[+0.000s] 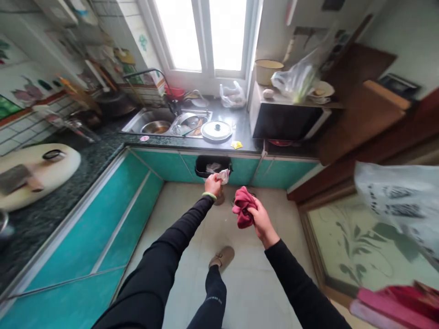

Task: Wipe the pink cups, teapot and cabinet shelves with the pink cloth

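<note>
The window [185,36] in the far wall has a white frame, and its strong light makes a shine on the dark counter [92,155]. Turquoise cabinets [78,228] run below the counter, along the left and the far side. The left wall [20,130] is tiled, with dark joints. The floor [250,283] is pale. At the right, one brown-framed panel [360,244] bears a leaf pattern.

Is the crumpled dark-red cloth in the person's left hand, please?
No, the right hand holds the cloth, while the left hand holds a crumpled, whitish packet.
</note>
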Available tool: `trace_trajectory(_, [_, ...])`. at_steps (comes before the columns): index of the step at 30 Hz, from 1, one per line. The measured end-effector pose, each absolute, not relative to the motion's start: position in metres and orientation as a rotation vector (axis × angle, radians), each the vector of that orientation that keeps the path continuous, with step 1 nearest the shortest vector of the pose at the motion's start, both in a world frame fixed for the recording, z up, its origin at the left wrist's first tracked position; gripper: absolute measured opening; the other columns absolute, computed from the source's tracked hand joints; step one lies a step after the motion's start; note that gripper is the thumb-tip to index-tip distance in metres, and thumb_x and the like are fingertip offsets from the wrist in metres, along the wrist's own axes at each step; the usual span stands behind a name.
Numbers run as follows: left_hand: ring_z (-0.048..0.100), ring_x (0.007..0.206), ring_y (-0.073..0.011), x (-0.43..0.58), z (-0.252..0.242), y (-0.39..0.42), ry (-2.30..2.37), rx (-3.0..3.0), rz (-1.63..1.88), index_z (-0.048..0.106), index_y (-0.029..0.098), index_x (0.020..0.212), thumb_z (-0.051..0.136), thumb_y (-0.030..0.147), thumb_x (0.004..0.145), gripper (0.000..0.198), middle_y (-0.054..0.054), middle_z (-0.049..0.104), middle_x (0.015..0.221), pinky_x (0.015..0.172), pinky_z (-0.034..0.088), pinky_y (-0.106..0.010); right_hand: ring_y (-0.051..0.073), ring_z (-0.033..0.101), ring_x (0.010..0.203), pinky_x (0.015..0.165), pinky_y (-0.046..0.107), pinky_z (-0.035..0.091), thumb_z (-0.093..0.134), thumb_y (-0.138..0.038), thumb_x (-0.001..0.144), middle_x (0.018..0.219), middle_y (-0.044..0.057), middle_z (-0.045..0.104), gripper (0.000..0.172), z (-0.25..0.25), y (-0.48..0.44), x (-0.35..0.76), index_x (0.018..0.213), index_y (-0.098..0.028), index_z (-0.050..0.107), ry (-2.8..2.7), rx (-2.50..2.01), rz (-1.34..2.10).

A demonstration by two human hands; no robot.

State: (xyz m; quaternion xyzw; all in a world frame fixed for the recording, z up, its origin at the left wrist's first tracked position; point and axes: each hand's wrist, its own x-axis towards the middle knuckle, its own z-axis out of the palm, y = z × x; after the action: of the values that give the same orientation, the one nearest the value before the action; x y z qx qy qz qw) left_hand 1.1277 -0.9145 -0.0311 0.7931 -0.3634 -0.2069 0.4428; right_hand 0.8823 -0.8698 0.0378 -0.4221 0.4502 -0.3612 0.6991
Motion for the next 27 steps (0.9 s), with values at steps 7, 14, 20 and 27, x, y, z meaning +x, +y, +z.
trace_trajectory(7, [0.067,0.115,-0.0286,1.275,-0.103,-1.025,-0.748,2.010,-0.654,0.077,0.015,0.104,0.086,0.014,0.062,0.043,-0.012,0.074,0.107,0.107,0.046,-0.038,0.025,0.072,0.096,0.091,0.040,0.058,0.067,-0.030,0.071,0.114,0.008,0.076,0.056,0.012,-0.991,1.030,0.126,-0.019,0.064,0.908,-1.202,-0.766])
trace_trajectory(14, [0.068,0.122,-0.0294,1.304,-0.103,-1.021,-0.480,1.702,-0.957,0.064,0.018,0.138,0.049,0.073,0.093,0.072,-0.020,0.066,0.139,0.102,0.055,-0.043,0.022,0.067,0.107,0.096,0.035,0.053,0.061,-0.047,0.089,0.118,0.008,0.075,0.045,0.019,-1.079,1.112,0.121,-0.017,0.070,0.936,-1.471,-0.738])
trace_trajectory(20, [0.058,0.137,-0.0316,1.299,-0.046,-1.005,-0.271,1.387,-1.241,0.052,0.031,0.149,0.064,0.078,0.081,0.084,-0.012,0.052,0.158,0.102,0.056,-0.044,0.019,0.066,0.085,0.082,0.028,0.052,0.068,-0.038,0.087,0.083,0.005,0.075,0.026,0.035,-1.115,1.165,0.090,-0.014,0.076,1.114,-1.734,-0.525])
trace_trajectory(27, [0.061,0.132,-0.0308,1.307,-0.020,-1.004,-0.627,1.488,-0.967,0.065,0.024,0.135,0.082,0.046,0.074,0.067,-0.009,0.069,0.138,0.106,0.052,-0.041,0.018,0.069,0.084,0.082,0.026,0.053,0.067,-0.038,0.091,0.085,0.007,0.077,0.024,0.071,-1.115,1.183,0.087,-0.016,0.078,0.993,-1.897,-0.449])
